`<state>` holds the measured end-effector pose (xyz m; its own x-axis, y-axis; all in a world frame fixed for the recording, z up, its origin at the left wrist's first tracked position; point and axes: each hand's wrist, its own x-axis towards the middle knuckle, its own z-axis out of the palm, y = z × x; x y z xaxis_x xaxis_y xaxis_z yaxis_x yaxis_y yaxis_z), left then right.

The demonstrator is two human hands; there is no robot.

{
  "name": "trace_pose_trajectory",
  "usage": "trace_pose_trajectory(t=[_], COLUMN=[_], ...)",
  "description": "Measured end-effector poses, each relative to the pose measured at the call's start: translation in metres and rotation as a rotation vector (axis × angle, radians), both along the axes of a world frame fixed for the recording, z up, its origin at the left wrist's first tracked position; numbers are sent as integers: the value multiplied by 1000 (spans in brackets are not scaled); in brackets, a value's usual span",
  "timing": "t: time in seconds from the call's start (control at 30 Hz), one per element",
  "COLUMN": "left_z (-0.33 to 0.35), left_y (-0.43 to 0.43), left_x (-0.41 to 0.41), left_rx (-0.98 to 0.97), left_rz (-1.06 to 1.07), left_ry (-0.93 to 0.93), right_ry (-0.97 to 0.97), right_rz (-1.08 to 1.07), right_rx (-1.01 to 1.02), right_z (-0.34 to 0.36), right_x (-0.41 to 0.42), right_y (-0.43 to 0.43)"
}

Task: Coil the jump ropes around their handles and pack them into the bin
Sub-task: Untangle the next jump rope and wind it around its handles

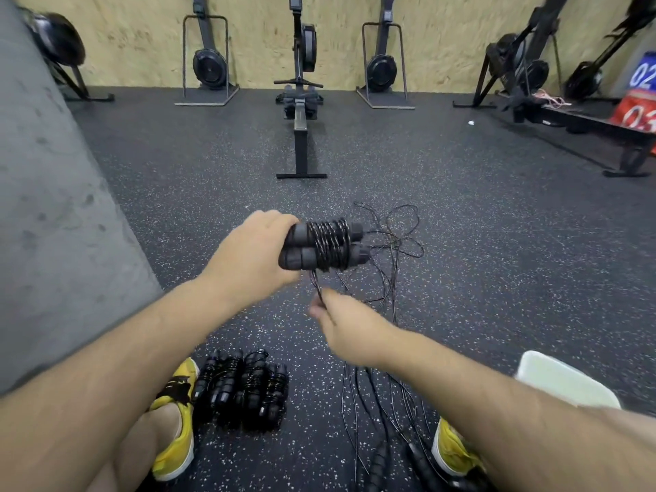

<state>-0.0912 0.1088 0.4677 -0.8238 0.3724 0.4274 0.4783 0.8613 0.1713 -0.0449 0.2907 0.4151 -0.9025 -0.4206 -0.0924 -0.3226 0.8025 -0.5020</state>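
**Coiling under way; nothing packed yet**

We find the left hand [255, 255] gripping a pair of black handles [321, 248] by one end, fingers curled round both so that they lie side by side as one spool. The cord [328, 243] is wound in tight turns about their middle. We judge the end grip deliberate, since it leaves the middle clear for winding.

The right hand [342, 323] sits just below the spool, its thumb and fingertips pinching the free strand that drops from the turns. Held short and taut, the strand should lay down snug. The slack [388, 239] lies in loose loops on the floor [497, 243] beyond the hands, free to feed.

Several finished bundles [245, 390] lie together beside the left shoe [179, 406], within reach and apparently staged for packing. Further uncoiled ropes [378, 459] trail between the feet. A white object [564, 381] by the right arm may be the bin, but we cannot confirm it.

Risk noted: the floor loops cross one another and may snag as they are drawn in.
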Motion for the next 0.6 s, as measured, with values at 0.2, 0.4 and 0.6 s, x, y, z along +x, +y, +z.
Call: trace_pose_trajectory(t=[0.2,0.4,0.6], left_z=[-30,-42,-15], left_y=[-9,-3,26], left_x=[-24,-17,32], left_rx=[-373,-455,-122], left_rz=[79,-106,-355], left_ry=[172,84,-242], right_ry=[32,502,409], right_rz=[29,43,63], right_rx=[86,321,172], right_z=[30,75,72], right_x=[31,13,-43], right_y=[-13,19,60])
